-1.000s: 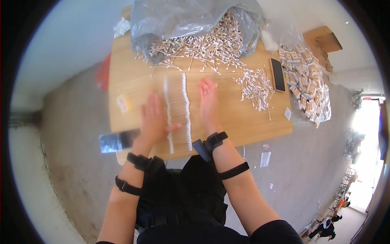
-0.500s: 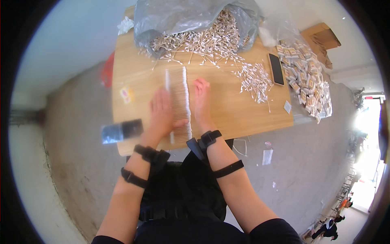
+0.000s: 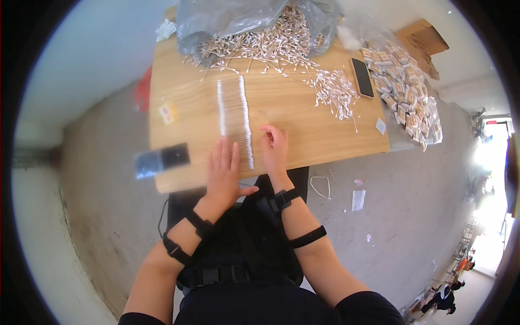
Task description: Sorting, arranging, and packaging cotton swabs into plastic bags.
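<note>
A long row of cotton swabs (image 3: 233, 108) lies side by side on the wooden table (image 3: 184, 97), in a strip running from the near edge toward the back. My left hand (image 3: 223, 172) rests at the strip's near end, its fingers stretched over the last swabs and its thumb out to the right. Just right of the strip is my right hand (image 3: 277, 150), its fingers curled in; whatever they may hold is hidden. A loose pile of cotton swabs (image 3: 333, 92) lies farther right.
A grey plastic bag (image 3: 227, 24) spills swabs (image 3: 271, 46) at the back. On the right are a phone (image 3: 362, 78), many small packed boxes (image 3: 403, 89) and an open carton (image 3: 425, 40). A dark packet (image 3: 173, 155) overhangs the left edge, near a yellow-white packet (image 3: 167, 114).
My left hand has slid from the strip's left side to its near end, its thumb coming off the swabs. My right hand has drawn back along the strip, fingers still curled.
</note>
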Tool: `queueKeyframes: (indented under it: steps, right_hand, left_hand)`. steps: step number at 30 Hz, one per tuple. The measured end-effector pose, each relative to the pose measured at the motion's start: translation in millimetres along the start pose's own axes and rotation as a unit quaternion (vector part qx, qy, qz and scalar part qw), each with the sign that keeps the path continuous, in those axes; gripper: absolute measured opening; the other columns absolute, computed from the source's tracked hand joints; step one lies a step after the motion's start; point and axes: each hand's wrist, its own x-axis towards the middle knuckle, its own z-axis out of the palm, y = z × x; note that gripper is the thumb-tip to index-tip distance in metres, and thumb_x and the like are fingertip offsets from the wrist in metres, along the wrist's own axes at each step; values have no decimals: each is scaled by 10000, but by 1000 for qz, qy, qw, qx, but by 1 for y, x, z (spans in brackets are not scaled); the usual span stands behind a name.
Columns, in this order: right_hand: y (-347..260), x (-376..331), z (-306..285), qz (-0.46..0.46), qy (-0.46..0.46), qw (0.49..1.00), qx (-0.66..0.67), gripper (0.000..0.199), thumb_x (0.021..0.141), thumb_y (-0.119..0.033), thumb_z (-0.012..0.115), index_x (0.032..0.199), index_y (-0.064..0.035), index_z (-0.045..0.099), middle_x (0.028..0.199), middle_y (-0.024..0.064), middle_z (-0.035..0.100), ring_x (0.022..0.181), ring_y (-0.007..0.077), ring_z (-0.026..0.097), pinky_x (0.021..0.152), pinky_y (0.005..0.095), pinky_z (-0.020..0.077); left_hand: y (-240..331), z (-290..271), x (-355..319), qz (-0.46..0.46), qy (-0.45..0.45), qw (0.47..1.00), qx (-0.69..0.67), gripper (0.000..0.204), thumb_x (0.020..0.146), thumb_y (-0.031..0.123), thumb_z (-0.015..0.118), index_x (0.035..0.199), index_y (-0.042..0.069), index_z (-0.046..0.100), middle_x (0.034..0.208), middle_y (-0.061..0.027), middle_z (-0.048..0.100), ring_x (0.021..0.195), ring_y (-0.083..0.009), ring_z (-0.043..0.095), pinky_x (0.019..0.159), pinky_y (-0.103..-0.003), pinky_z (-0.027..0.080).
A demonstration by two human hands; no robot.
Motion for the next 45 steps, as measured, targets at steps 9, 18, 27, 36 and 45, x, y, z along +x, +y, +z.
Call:
queueKeyframes:
  steps: [9, 18, 27, 36, 45]
  right_hand:
    - [-9, 4, -4, -40, -147, 986, -61, 87, 764, -94, 689, 849, -113, 683, 744, 68, 526, 693, 200, 553, 618, 315, 461]
    - [-14, 9, 3, -25, -164, 978, -124, 74, 741, -137, 701, 757, -107, 635, 781, 45, 579, 707, 206, 609, 615, 324, 490]
    - [-19, 7, -6, -39, -192, 977, -80, 71, 748, -111, 693, 799, -86, 650, 776, 58, 575, 669, 187, 597, 624, 312, 497]
    - [-6, 4, 2, -6, -83, 996, -41, 179, 860, -188, 647, 931, -23, 642, 877, 72, 612, 740, 153, 600, 689, 281, 495]
    - [-25, -56, 31, -56, -170, 977, 116, 450, 970, -298, 418, 1294, 14, 409, 1245, 182, 428, 1198, 298, 375, 1046, 377, 278]
  left_hand:
    - [-2, 17, -1, -4, 21, 999, 40, 1226, 584, 681, 690, 1438, -52, 205, 1512, -276, 124, 1416, -398, 121, 1111, -560, 140]
    - [-2, 16, -3, -10, 42, 999, 23, 1232, 540, 658, 743, 1433, -30, 246, 1522, -233, 152, 1424, -345, 135, 1127, -515, 144]
    - [-6, 21, -5, -4, 36, 999, 40, 1221, 564, 670, 720, 1436, -32, 232, 1525, -231, 141, 1427, -349, 118, 1129, -512, 142]
    - [-4, 21, -5, 0, 46, 999, 13, 1231, 555, 640, 747, 1436, -41, 222, 1528, -228, 137, 1429, -335, 124, 1131, -506, 144]
    - [-21, 2, -19, -40, -16, 999, 0, 1180, 611, 491, 787, 1457, -26, 148, 1531, -236, 87, 1433, -362, 84, 1136, -512, 131]
